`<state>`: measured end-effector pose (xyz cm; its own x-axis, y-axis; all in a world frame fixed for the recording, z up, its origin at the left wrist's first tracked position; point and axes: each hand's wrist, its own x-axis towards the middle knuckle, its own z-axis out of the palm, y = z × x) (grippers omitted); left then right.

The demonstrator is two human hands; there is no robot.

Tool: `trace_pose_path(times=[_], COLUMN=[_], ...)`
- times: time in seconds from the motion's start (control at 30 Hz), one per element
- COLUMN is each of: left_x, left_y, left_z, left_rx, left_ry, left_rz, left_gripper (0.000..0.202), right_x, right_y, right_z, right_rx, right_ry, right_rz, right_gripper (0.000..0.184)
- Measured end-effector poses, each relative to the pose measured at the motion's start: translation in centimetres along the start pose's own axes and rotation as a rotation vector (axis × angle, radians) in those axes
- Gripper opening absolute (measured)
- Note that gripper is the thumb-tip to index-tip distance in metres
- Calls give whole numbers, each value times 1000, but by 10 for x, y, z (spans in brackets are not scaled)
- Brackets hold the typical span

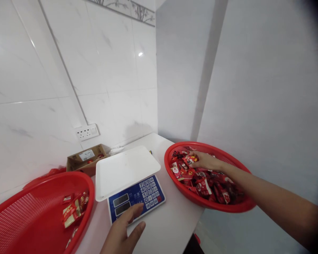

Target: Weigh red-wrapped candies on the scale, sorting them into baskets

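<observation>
My right hand (205, 161) reaches into the right-hand red plastic basket (209, 209), its fingers closed on a small red-and-yellow snack packet (190, 159). Many other small red wrapped packets (202, 187) lie heaped around it in that basket. My left hand (124, 231) is held over the front edge of the digital scale (136, 197), empty, with thumb and index finger apart. Whether a fingertip touches the blue keypad panel, I cannot tell. The scale's white weighing tray (127, 173) is bare.
At the left stands another red basket (23, 218) with several packets (74, 213) at its right side. A cardboard box (86, 158) sits behind the scale by the tiled wall. A wall socket (87, 132) is above it. The white table (172, 211) meets a grey wall at right.
</observation>
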<state>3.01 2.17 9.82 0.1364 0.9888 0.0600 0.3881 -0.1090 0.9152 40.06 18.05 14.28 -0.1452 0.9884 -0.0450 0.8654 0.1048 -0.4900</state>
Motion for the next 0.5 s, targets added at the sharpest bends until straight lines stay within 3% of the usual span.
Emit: trace_pose_path(times=[0.07, 0.13, 0.27, 0.4, 0.5], left_x=[-1, -2, -3, -3, -2], left_y=[-2, -4, -7, -7, -7], left_z=[-1, -3, -3, -2, -1], left_rx=[-8, -6, 0, 11, 12], left_ry=[7, 16, 11, -6, -4], left_rz=[-1, -5, -4, 1, -5], left_gripper=[43, 44, 44, 44, 43], right_x=[2, 1, -6, -14, -17], right_y=[-1, -2, -4, -5, -2], right_z=[-8, -11, 7, 27, 28], right_rx=[49, 69, -43, -82, 5], right_ry=[9, -61, -216, -130, -112], right_rz=[-15, -46, -49, -52, -67], right_gripper=[53, 55, 76, 81, 77])
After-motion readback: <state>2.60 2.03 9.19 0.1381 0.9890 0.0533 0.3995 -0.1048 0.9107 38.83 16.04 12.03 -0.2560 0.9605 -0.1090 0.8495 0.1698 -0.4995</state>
